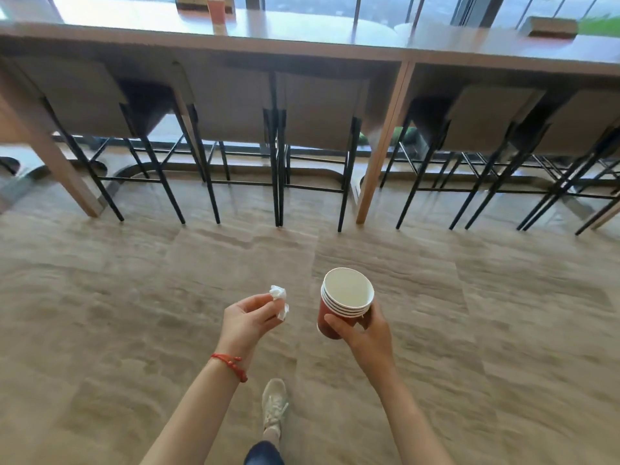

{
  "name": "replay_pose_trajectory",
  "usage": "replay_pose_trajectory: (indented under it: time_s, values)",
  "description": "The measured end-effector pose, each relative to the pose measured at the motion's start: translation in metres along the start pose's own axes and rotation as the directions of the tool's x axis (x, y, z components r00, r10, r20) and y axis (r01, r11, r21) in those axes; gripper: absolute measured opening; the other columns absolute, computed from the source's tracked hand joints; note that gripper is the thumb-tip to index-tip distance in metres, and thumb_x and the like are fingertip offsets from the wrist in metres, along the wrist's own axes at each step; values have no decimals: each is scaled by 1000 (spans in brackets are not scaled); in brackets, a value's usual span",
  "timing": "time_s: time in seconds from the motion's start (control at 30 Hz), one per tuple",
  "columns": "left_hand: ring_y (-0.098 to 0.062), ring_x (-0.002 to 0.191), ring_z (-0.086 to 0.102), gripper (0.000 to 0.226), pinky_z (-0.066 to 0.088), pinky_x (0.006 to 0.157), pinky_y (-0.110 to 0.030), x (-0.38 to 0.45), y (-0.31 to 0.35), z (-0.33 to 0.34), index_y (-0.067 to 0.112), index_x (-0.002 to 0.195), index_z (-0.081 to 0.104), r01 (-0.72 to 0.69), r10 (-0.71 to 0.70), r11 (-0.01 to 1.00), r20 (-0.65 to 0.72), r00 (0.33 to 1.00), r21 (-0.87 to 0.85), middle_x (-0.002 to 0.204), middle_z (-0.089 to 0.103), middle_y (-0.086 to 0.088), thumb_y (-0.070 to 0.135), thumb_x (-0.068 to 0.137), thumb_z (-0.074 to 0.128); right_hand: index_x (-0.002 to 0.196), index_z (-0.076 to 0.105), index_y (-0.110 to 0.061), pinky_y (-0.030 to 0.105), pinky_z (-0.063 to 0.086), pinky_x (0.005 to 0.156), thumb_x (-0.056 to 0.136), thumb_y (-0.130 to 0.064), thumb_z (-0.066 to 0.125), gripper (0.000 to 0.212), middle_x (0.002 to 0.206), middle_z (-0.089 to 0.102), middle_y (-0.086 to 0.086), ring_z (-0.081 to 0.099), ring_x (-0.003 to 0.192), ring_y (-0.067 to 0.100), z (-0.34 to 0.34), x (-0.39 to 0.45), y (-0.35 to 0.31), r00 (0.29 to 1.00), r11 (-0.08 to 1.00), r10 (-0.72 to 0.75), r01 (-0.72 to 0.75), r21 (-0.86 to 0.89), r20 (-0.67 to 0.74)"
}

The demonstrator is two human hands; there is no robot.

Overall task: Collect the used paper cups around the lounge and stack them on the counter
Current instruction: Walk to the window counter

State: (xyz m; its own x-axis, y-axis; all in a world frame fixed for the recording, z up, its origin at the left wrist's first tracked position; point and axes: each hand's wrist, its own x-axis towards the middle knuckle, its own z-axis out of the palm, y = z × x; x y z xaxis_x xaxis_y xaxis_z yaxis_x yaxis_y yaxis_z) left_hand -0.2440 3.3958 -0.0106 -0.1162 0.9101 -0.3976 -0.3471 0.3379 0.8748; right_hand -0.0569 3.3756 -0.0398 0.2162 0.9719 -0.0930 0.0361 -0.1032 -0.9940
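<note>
My right hand (364, 333) grips a nested stack of several red paper cups (345, 302), white inside, tilted slightly toward me above the floor. To its left, my left hand (248, 322) pinches a crumpled white tissue (279, 297) between thumb and fingers. Far ahead, one more red paper cup (216, 11) stands upright on the long wooden counter (335, 38) by the window, a little left of centre.
Several bar stools (322, 112) with black metal legs are tucked under the counter, between its wooden legs (382, 142). Flat wooden boxes (552, 26) lie on the counter at the right and behind the far cup. Open beige floor lies between me and the stools; my shoe (274, 402) steps forward.
</note>
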Motion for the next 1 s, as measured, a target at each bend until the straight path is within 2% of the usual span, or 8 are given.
replay_pose_trajectory:
  time_s: [0.17, 0.5, 0.67, 0.77, 1.0]
  values:
    - [-10, 56, 63, 9, 56, 64, -20, 89, 35, 4, 2, 73, 71, -11, 11, 1000, 0, 1000, -5, 58, 65, -3, -6, 76, 67, 102, 58, -34, 16, 51, 76, 63, -9, 85, 54, 97, 71, -12, 65, 92, 1, 38, 87, -7, 1000, 999, -15, 15, -28, 1]
    - [-10, 56, 65, 7, 56, 60, -19, 238, 107, 9, 0, 76, 69, -6, 5, 1000, -23, 1000, -24, 58, 67, -3, -6, 76, 66, 104, 57, -38, 27, 51, 85, 62, -15, 86, 56, 102, 70, -13, 64, 97, 2, 104, 232, -37, 1000, 999, 0, 0, -39, 6]
    - [-10, 54, 64, 7, 55, 58, -19, 300, 125, 15, 1, 73, 68, 0, -2, 999, -39, 999, -49, 55, 65, -1, -5, 76, 66, 112, 57, -23, 40, 51, 91, 63, -11, 85, 58, 106, 69, -5, 64, 100, 13, 126, 298, -41, 1000, 999, -3, 4, -46, 10]
    - [-9, 54, 64, 6, 55, 58, -18, 342, 138, 22, 2, 74, 69, -12, 9, 999, -47, 999, -51, 56, 66, 0, -3, 76, 67, 110, 56, -27, 37, 52, 90, 64, -11, 85, 57, 107, 68, -3, 64, 100, 12, 138, 344, -43, 999, 998, -23, 25, -62, 44]
    - [-9, 56, 66, 6, 54, 56, -17, 441, 179, 51, 3, 77, 69, -45, 38, 996, -97, 995, -75, 59, 69, 1, -3, 77, 67, 106, 54, -33, 28, 51, 87, 65, -9, 84, 56, 101, 67, -15, 63, 97, 1, 161, 463, -64, 990, 993, -84, 92, -72, 114]
